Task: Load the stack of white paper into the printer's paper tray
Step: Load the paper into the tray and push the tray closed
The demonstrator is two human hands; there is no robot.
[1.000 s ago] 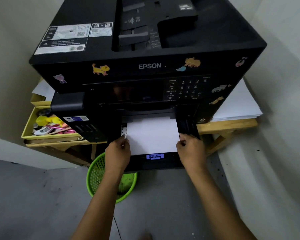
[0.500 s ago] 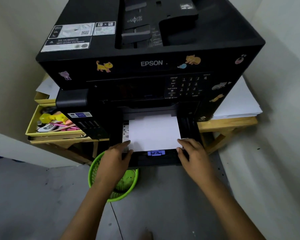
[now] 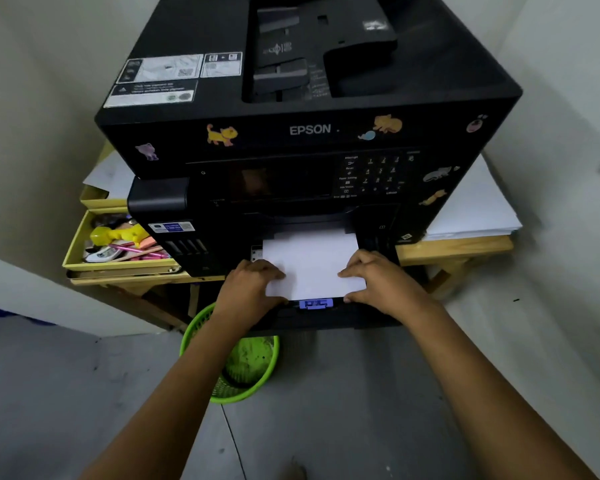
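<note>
white flat paper stack (image 3: pixel 311 265) in black tray (image 3: pixel 326 315)

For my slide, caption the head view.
Both hands, left hand and right hand, press white paper into a black printer's tray.

One printer (image 3: pixel 305 133), one paper stack (image 3: pixel 310 266) in its tray (image 3: pixel 326 315), two grips (image 3: pixel 252 289) (image 3: pixel 383 282), one green basket (image 3: pixel 236 368), six stickers (image 3: pixel 221 134), another paper pile (image 3: pixel 475 209) at the worktop's (image 3: pixel 454 245) right edge.

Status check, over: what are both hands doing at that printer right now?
Left hand and right hand grip the paper stack by its near corners. Stack lies in the pulled-out tray. Nothing blocking.
</note>
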